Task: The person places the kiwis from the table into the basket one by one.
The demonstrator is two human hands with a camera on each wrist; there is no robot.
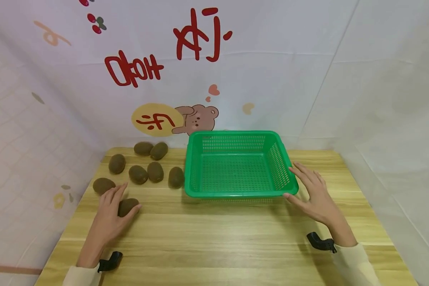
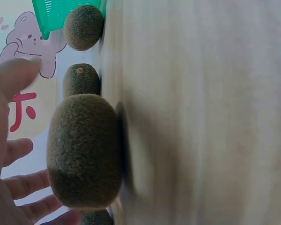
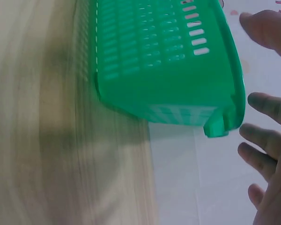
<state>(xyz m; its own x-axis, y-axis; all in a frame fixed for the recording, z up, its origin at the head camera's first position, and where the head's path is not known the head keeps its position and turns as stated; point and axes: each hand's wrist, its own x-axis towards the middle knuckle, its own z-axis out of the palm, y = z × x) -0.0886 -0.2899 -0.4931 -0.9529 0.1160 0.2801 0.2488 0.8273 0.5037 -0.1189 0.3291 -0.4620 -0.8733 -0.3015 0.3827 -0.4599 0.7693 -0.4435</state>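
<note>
At the left of the head view, my left hand (image 1: 109,214) hovers over a brown kiwi (image 1: 128,207), thumb and fingers spread around it. The left wrist view shows that kiwi (image 2: 84,152) large on the table, the thumb apart from it and some fingers behind it; whether they touch it I cannot tell. A green plastic basket (image 1: 236,194) stands upright at the back centre, its inside bare. My right hand (image 1: 316,198) is beside its right front corner, fingers spread. In the right wrist view the fingertips (image 3: 257,101) are close to the basket's rim (image 3: 238,84).
Several more kiwis lie at the back left of the wooden table (image 1: 214,246), one kiwi (image 1: 176,177) close to the basket's left side. Another kiwi (image 1: 103,186) lies just beyond my left hand. White printed cloth (image 1: 271,79) hangs behind and along the sides.
</note>
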